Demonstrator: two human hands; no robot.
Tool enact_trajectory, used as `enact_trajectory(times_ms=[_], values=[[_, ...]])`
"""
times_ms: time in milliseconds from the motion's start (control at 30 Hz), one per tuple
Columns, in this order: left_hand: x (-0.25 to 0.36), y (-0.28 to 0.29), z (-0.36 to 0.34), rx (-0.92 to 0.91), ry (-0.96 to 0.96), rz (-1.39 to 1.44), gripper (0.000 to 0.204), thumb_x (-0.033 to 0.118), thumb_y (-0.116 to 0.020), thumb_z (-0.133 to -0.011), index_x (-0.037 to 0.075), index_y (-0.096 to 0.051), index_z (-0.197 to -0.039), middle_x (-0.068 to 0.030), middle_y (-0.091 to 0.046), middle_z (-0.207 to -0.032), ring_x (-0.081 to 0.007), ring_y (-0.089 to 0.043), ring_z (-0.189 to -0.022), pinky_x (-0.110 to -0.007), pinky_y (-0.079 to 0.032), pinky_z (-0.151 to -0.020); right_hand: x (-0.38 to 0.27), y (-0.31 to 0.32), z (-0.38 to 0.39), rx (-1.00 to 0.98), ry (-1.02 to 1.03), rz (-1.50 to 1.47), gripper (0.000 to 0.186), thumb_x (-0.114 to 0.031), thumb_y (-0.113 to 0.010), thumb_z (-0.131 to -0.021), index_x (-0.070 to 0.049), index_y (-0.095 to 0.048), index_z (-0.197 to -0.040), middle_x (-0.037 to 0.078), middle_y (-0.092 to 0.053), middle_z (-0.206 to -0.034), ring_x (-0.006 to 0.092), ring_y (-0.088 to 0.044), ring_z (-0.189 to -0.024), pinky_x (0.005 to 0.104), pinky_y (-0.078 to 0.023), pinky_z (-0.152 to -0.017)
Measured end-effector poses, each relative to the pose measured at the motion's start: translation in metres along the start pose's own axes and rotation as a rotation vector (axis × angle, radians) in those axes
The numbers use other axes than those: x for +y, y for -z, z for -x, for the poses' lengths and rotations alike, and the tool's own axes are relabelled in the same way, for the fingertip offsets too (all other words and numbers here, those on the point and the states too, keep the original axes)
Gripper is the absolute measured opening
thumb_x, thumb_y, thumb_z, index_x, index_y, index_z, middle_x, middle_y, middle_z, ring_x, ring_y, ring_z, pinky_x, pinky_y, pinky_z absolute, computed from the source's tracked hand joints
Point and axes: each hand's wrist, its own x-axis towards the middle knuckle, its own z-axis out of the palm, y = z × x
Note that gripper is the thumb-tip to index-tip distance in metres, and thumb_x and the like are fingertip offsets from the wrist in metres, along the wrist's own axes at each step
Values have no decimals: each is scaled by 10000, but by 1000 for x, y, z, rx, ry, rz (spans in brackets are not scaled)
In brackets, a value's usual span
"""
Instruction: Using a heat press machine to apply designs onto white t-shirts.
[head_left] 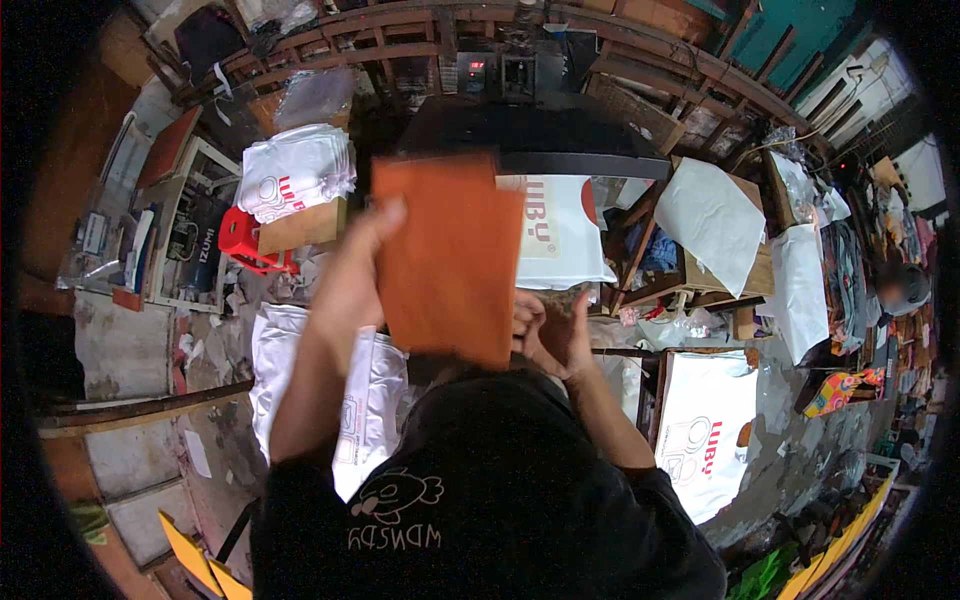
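An orange-brown rectangular board, slightly blurred, is held up in the middle by my left hand, gripping its left side with the thumb on its face. My right hand is beside the board's lower right, thumb raised apart from loosely curled fingers, which are partly behind the board. A white fabric piece with red print lies just behind the board, under the dark upper plate of a press machine, and is partly hidden by the board.
A stack of white printed fabric and a red stool are left. More white pieces lie at lower left, on a wooden stand and at lower right. A person is at far right.
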Motion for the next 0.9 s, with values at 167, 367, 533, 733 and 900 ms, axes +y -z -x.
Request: enact_trajectory(times_ms=[167,367,533,733,900], values=[[-112,104,75,387,281,-410,579,436,-604,-1025,2,-565,-1406,-129,-625,-1387,-274,-578,-1288,-374,-417,-1119,87,-13,-32,23,-385,-278,1263,-989,-369,-720,-126,-237,-1633,175,-295,-1659,340,-342,-1505,556,-304,-1214],[-160,198,125,357,214,-710,690,565,-454,-1055,-20,-530,-1413,-193,-612,-1381,-324,-535,-1322,-398,-371,-1124,169,-3,-40,485,-695,262,651,-501,-592,-996,-38,-506,-1446,155,-619,-1375,304,-631,-1222,469,-535,-1015],[-153,297,119,513,53,-942,418,366,-606,-1020,-12,-598,-1198,-212,-655,-1094,-393,-607,-1060,-469,-466,-938,112,14,-51,569,-453,197,324,-249,-614,-1009,-19,-642,-1237,106,-696,-1063,231,-684,-951,378,-568,-862],[-163,405,57,744,-276,-1783,588,415,-689,-923,62,-544,-1371,-220,-557,-1360,-436,-416,-1381,-589,-334,-1142,-6,87,-165,792,482,1405,246,-188,-559,-993,-26,-691,-1123,126,-711,-935,274,-661,-854,395,-511,-740],[-183,433,24,750,218,-1934,651,568,-570,-954,98,-562,-1406,-167,-509,-1481,-381,-308,-1490,-616,-179,-1228,27,117,-239,639,238,2045,391,-276,-584,-991,-124,-587,-1351,147,-545,-1388,358,-483,-1318,530,-363,-1058]])
